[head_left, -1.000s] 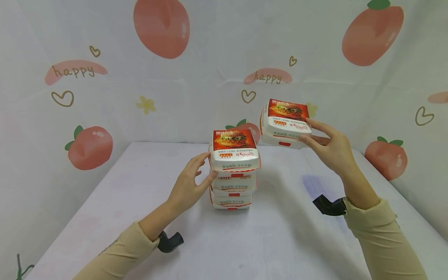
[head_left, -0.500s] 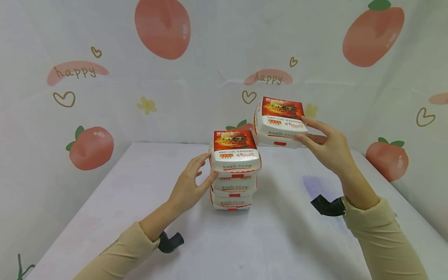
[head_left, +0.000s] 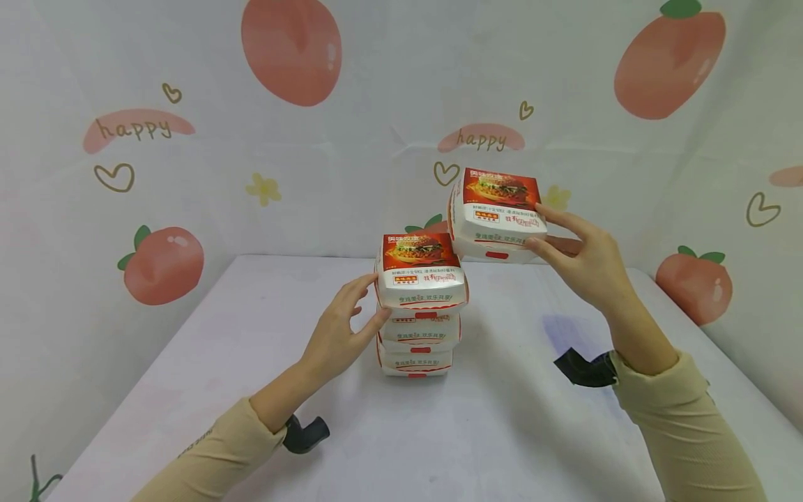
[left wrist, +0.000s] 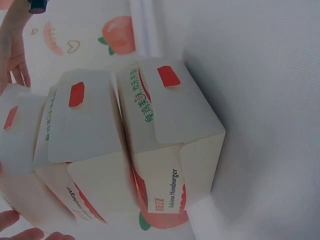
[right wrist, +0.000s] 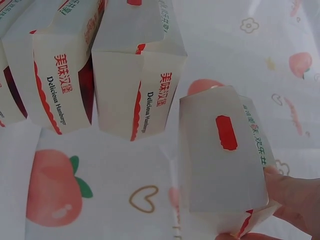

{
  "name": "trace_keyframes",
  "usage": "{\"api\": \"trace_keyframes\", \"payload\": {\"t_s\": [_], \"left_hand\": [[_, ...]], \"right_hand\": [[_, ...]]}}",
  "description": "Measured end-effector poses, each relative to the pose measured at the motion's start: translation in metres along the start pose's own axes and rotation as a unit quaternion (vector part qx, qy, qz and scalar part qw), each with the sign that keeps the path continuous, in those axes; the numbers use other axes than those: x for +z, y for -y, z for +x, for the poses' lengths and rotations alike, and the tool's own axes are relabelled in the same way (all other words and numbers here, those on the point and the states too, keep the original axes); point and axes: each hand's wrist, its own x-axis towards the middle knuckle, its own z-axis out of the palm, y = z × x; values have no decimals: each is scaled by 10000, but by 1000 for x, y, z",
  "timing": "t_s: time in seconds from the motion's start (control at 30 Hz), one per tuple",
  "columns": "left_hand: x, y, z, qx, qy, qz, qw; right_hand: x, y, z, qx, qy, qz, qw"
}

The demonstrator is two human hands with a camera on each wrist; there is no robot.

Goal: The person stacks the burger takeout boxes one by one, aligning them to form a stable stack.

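Three white burger boxes stand stacked in the head view: a top box (head_left: 422, 282), a middle box (head_left: 420, 333) and a bottom box (head_left: 414, 362). My left hand (head_left: 335, 335) touches the top box's left side, with the thumb by its front left corner. Up and to the right, my right hand (head_left: 586, 261) pinches another burger box (head_left: 498, 209) by its right end, slightly tilted. In the right wrist view a narrow gap separates this held box (right wrist: 220, 155) from the stack's top box (right wrist: 135, 95). The right thumb (right wrist: 295, 192) lies on the held box's edge.
The stack stands on a white-covered table (head_left: 251, 348) with a bluish patch (head_left: 567, 335) at right. Behind it hangs a white cloth (head_left: 364, 139) printed with peaches, hearts and "happy". A black curved piece sits at each wrist. A thin green thing (head_left: 37, 481) shows at lower left.
My right hand has carried the held box leftward and slightly up, closer to the stack's upper right corner. The left hand and the stacked boxes have stayed in place.
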Motion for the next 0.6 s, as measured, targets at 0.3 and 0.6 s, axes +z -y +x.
{"api": "trace_keyframes", "payload": {"t_s": [0.3,0.6], "left_hand": [[0,0,0,6,-2,-9,10000],[0,0,0,-4,1,-20,10000]], "right_hand": [[0,8,-1,-57,26,79,9999],[5,11,-1,-355,10,169,9992]]}}
